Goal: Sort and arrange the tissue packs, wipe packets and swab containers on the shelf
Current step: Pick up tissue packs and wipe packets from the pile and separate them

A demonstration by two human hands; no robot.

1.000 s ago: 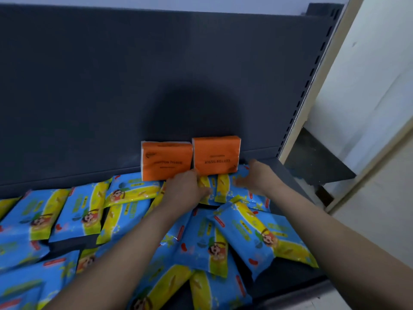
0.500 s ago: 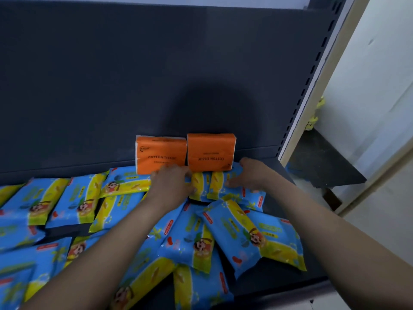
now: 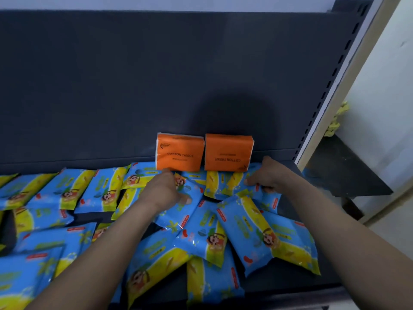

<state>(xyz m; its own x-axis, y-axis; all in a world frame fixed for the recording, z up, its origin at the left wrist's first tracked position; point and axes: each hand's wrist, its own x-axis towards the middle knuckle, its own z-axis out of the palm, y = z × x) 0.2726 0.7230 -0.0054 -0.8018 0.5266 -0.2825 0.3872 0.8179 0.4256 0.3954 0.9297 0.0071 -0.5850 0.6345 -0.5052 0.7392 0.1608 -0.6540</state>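
Wipe packets lie beneath the hands; left hand grips one, right hand another.

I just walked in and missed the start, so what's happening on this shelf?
A person is sorting a shelf. Two orange tissue packs stand side by side against its back panel, the right one upside down. Blue and yellow wipe packets lie jumbled in front. The left hand rests on one packet below the left pack; the right hand grips another packet's edge by the right pack.
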